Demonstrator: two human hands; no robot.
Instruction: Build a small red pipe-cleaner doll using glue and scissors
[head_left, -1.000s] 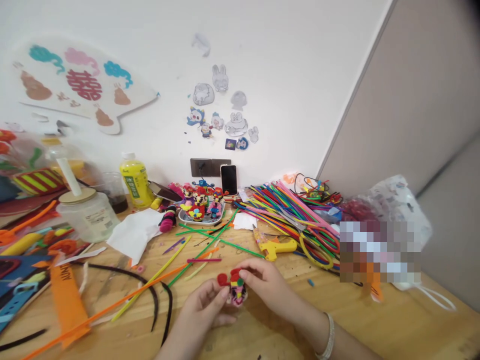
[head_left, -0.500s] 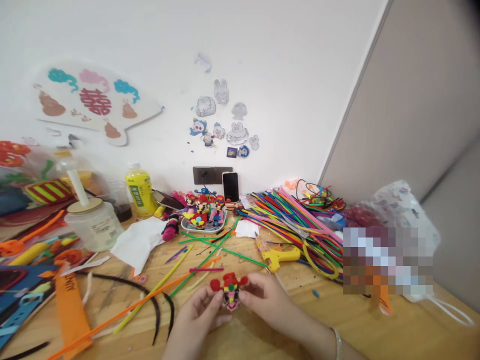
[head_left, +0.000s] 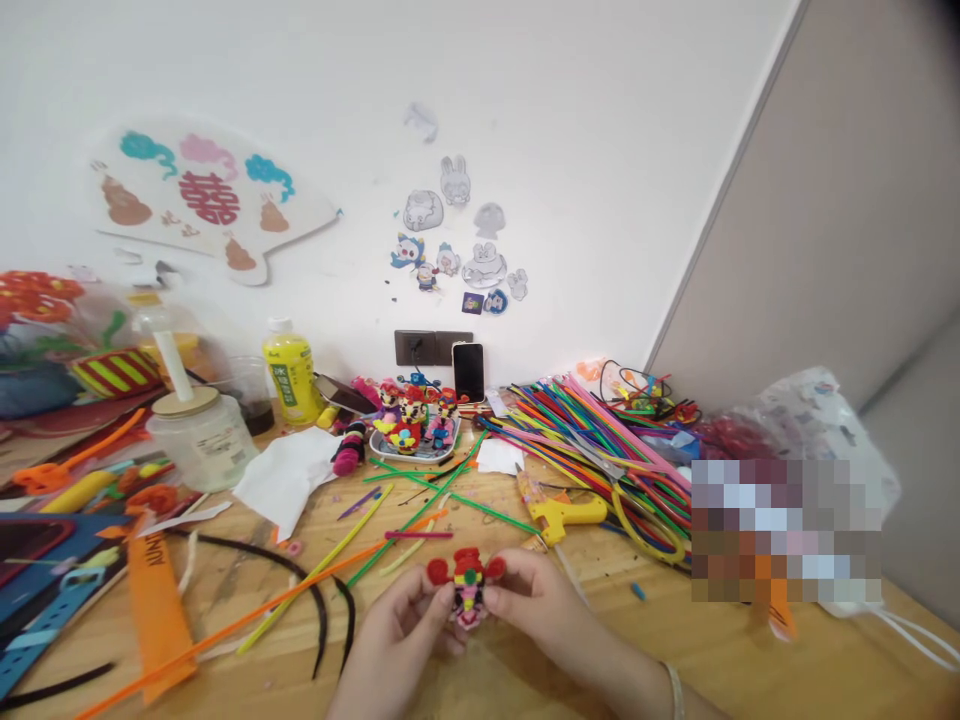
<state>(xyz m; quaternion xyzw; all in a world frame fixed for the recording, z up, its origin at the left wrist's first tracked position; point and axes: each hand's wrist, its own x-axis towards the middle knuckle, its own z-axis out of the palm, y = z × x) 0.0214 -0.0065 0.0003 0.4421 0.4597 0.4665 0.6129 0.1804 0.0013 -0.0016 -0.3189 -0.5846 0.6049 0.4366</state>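
Between both hands, low in the middle of the head view, is a small pipe-cleaner figure (head_left: 469,590) with a red top, two red side lobes, a green dot and yellow, black and pink parts below. My left hand (head_left: 412,620) pinches its left side with thumb and fingers. On the opposite side my right hand (head_left: 532,598) grips it the same way. The fingertips behind the figure are partly hidden. Just beyond the hands lies a short magenta pipe cleaner (head_left: 418,535). A yellow glue gun (head_left: 559,512) rests on the table past my right hand.
Similar figures fill a white tray (head_left: 412,452) near the wall. A bundle of coloured pipe cleaners (head_left: 570,425) lies to its right, with yellow-handled scissors (head_left: 649,525) on it. A glass jar (head_left: 202,440), a yellow bottle (head_left: 291,375) and an orange strip (head_left: 157,610) are at left.
The whole scene has shifted slightly to the right in view. Both hands keep their hold on the figure, with little change in their pose.
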